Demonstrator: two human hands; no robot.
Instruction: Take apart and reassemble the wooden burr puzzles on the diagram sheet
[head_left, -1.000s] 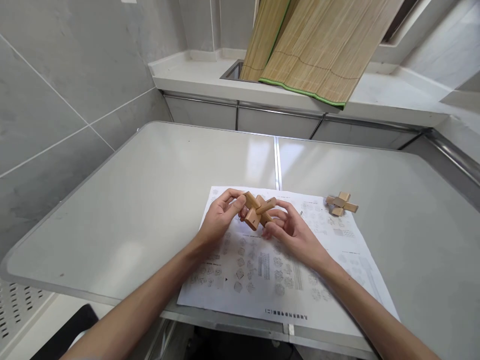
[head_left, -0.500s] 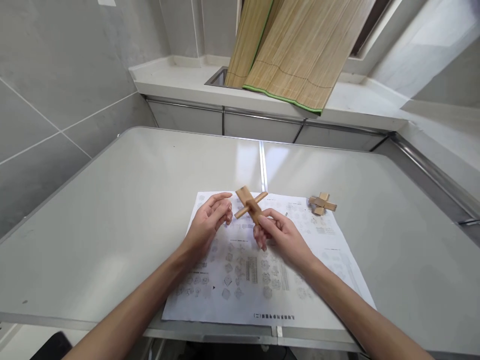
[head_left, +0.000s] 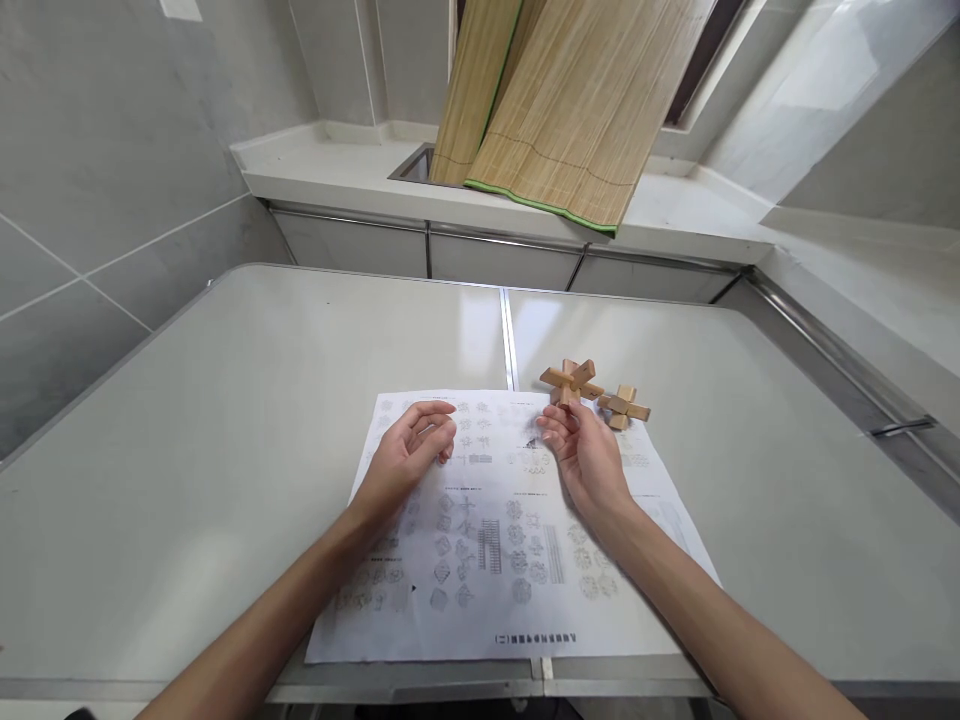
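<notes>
A light-brown wooden burr puzzle (head_left: 571, 378), made of crossed notched bars, is at the upper right of the printed sheet (head_left: 480, 625). My right hand (head_left: 590, 455) has its thumb and fingertips closed on the puzzle's near end, its other fingers curled. A second, smaller wooden cross-shaped puzzle (head_left: 624, 407) lies just to the right, on the sheet's far right corner. My left hand (head_left: 415, 440) hovers over the left side of the sheet, fingers loosely bent and apart from the thumb, with nothing seen in it.
The sheet shows rows of small puzzle drawings and lies on a pale table (head_left: 225, 480) with a metal seam (head_left: 508, 340) down its middle. Beyond the far edge, a bamboo blind (head_left: 559, 120) hangs over a white ledge (head_left: 337, 180). Grey tiled walls stand around.
My right hand has carried the wooden burr puzzle right and away from me, beside the smaller puzzle. My left hand has stayed over the sheet. The view has shifted slightly.
</notes>
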